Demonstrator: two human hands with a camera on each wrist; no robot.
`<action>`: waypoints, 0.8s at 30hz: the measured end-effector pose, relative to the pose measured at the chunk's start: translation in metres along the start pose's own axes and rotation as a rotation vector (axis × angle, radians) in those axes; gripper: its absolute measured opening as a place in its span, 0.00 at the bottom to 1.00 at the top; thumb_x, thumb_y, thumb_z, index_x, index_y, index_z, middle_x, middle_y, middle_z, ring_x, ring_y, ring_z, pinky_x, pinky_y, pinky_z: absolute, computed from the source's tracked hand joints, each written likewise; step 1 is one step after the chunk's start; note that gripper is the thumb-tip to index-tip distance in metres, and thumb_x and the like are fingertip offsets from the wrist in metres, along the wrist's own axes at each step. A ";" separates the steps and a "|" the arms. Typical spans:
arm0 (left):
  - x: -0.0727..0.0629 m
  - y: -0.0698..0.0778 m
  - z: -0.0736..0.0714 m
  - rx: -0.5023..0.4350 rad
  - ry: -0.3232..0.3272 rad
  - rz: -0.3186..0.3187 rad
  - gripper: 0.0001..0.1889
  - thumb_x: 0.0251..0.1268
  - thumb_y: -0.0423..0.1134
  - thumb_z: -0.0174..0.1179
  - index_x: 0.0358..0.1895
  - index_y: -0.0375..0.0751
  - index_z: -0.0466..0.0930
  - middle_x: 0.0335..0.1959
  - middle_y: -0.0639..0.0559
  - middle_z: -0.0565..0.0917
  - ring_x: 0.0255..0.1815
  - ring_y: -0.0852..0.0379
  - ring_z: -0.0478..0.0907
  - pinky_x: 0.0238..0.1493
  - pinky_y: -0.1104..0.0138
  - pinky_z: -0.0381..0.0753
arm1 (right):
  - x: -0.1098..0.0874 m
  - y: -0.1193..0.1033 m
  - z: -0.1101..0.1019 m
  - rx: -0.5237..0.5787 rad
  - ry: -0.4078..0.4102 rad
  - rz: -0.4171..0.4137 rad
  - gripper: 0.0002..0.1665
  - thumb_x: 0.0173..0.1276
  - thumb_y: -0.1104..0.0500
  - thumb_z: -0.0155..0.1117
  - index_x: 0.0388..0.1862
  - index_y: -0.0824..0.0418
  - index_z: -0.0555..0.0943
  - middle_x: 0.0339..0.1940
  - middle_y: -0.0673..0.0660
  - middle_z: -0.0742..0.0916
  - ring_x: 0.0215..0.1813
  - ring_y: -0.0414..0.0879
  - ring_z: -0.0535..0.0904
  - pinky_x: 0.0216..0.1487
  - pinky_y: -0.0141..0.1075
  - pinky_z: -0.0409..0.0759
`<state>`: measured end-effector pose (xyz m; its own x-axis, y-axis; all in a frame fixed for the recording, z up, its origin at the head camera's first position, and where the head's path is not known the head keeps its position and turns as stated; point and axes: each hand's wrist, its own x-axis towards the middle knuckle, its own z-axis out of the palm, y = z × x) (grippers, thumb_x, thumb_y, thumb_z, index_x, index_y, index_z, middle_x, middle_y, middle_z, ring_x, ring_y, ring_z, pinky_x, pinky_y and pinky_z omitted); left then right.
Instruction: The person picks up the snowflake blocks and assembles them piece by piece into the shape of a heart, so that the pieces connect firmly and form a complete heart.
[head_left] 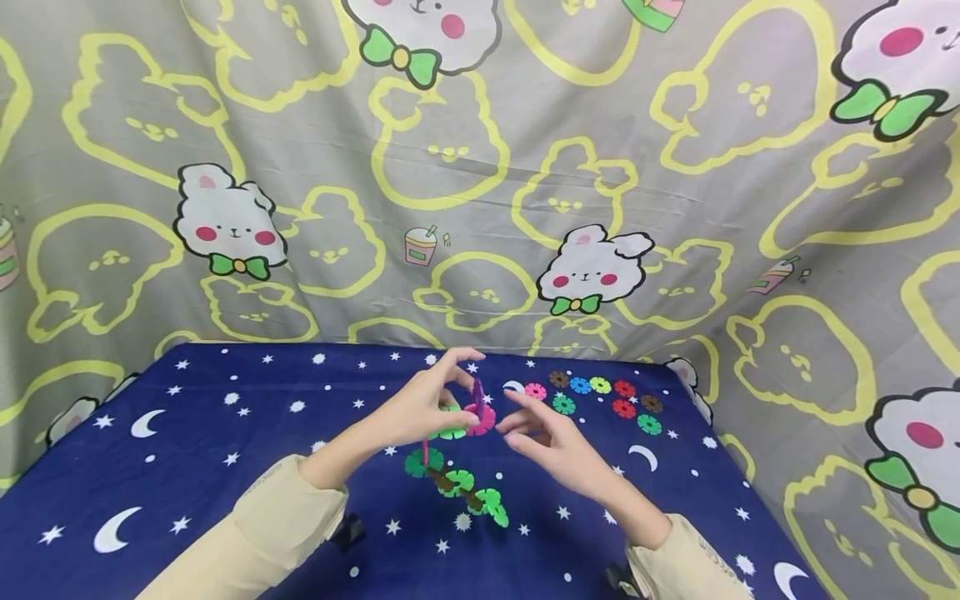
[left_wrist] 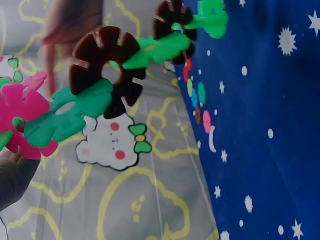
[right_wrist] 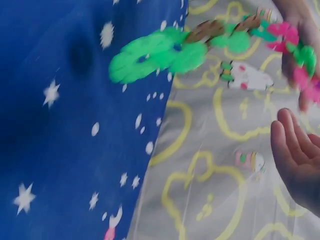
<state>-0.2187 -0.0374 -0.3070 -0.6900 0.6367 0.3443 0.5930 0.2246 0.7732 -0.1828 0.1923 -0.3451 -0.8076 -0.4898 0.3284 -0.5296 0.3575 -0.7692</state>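
Note:
My left hand (head_left: 423,407) pinches a purple snowflake disc (head_left: 478,392) between thumb and fingers. It is the top end of a chain of slotted plastic discs, with a pink disc (head_left: 487,423) right beside it. Below, the chain bends and runs over the table through a teal disc (head_left: 417,468) and brown and light green ones. A brown disc (left_wrist: 107,42) shows large in the left wrist view. Light green discs (right_wrist: 125,70) form the far end in the right wrist view. Just right of the purple disc, my right hand (head_left: 558,446) holds nothing, its fingers loosely extended.
On the dark blue star-patterned tablecloth (head_left: 210,525), several loose discs lie at the back right, among them a blue disc (head_left: 574,383), a yellow disc (head_left: 596,382) and a red disc (head_left: 619,406). A grey curtain with rabbit prints (head_left: 337,158) hangs behind the table.

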 end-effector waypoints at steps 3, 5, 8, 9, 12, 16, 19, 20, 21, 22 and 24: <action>0.001 0.000 0.007 0.012 -0.027 0.020 0.30 0.55 0.34 0.64 0.60 0.40 0.58 0.40 0.40 0.75 0.24 0.61 0.78 0.26 0.68 0.78 | 0.004 -0.007 0.007 0.027 0.021 -0.040 0.23 0.66 0.63 0.57 0.59 0.69 0.70 0.39 0.63 0.84 0.40 0.47 0.82 0.40 0.33 0.79; 0.002 0.000 0.011 0.056 -0.032 0.049 0.26 0.54 0.33 0.64 0.56 0.39 0.63 0.35 0.44 0.76 0.25 0.60 0.79 0.28 0.70 0.78 | 0.006 -0.007 0.011 0.028 0.050 -0.051 0.16 0.64 0.65 0.58 0.50 0.70 0.76 0.34 0.62 0.85 0.34 0.44 0.83 0.36 0.33 0.80; 0.002 0.003 0.014 0.192 -0.021 0.097 0.22 0.53 0.34 0.65 0.53 0.38 0.71 0.34 0.50 0.79 0.30 0.59 0.80 0.34 0.70 0.79 | 0.007 -0.004 0.015 0.040 0.091 -0.050 0.08 0.64 0.66 0.58 0.37 0.70 0.81 0.29 0.63 0.85 0.27 0.42 0.82 0.32 0.34 0.81; 0.002 0.003 0.014 0.244 -0.017 0.106 0.22 0.53 0.35 0.65 0.52 0.37 0.73 0.35 0.50 0.80 0.33 0.58 0.81 0.36 0.69 0.79 | 0.007 -0.003 0.016 0.046 0.098 -0.041 0.08 0.64 0.66 0.58 0.36 0.71 0.81 0.29 0.64 0.85 0.27 0.42 0.82 0.32 0.33 0.81; 0.002 0.005 0.014 0.381 -0.005 0.110 0.25 0.52 0.40 0.66 0.55 0.37 0.75 0.44 0.48 0.81 0.41 0.56 0.80 0.42 0.65 0.78 | 0.006 0.000 0.019 0.053 0.115 -0.031 0.08 0.64 0.67 0.57 0.36 0.72 0.80 0.28 0.64 0.85 0.28 0.44 0.83 0.32 0.33 0.81; 0.003 0.006 0.015 0.467 -0.005 0.083 0.27 0.51 0.46 0.66 0.56 0.40 0.76 0.43 0.51 0.82 0.38 0.59 0.80 0.33 0.71 0.77 | 0.008 0.002 0.024 0.075 0.129 -0.034 0.08 0.64 0.67 0.57 0.37 0.72 0.80 0.29 0.64 0.85 0.28 0.47 0.84 0.33 0.33 0.81; 0.004 0.005 0.015 0.477 0.010 0.062 0.25 0.52 0.47 0.65 0.54 0.42 0.77 0.36 0.54 0.84 0.29 0.62 0.79 0.22 0.75 0.71 | 0.010 0.006 0.027 0.100 0.109 -0.034 0.09 0.65 0.66 0.56 0.39 0.73 0.80 0.30 0.65 0.85 0.29 0.48 0.84 0.33 0.35 0.81; 0.005 0.005 0.015 0.470 0.019 0.059 0.24 0.51 0.47 0.65 0.53 0.41 0.78 0.35 0.53 0.85 0.28 0.62 0.80 0.20 0.76 0.70 | 0.011 0.008 0.027 0.103 0.104 -0.024 0.10 0.65 0.65 0.56 0.39 0.73 0.80 0.30 0.65 0.85 0.29 0.47 0.83 0.33 0.36 0.81; 0.005 0.005 0.014 0.463 0.026 0.053 0.24 0.51 0.47 0.66 0.52 0.41 0.78 0.35 0.53 0.85 0.28 0.62 0.80 0.19 0.76 0.69 | 0.012 0.012 0.026 0.101 0.103 -0.011 0.10 0.65 0.65 0.56 0.40 0.73 0.80 0.30 0.66 0.85 0.29 0.47 0.83 0.33 0.37 0.81; 0.005 0.004 0.013 0.461 0.030 0.047 0.24 0.50 0.48 0.66 0.52 0.41 0.79 0.34 0.52 0.85 0.28 0.62 0.80 0.19 0.76 0.69 | 0.014 0.016 0.024 0.090 0.109 0.008 0.11 0.65 0.65 0.56 0.41 0.72 0.79 0.31 0.66 0.85 0.29 0.45 0.83 0.32 0.38 0.81; 0.005 0.003 0.011 0.459 0.036 0.029 0.25 0.50 0.48 0.67 0.51 0.41 0.79 0.36 0.51 0.85 0.29 0.60 0.81 0.20 0.76 0.70 | 0.017 0.030 0.015 0.044 0.156 0.061 0.12 0.65 0.64 0.57 0.42 0.71 0.80 0.33 0.65 0.85 0.32 0.43 0.81 0.33 0.39 0.80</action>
<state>-0.2153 -0.0252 -0.3087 -0.6797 0.6232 0.3868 0.7290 0.5157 0.4502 -0.2085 0.1824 -0.3707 -0.8702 -0.3379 0.3586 -0.4692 0.3462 -0.8124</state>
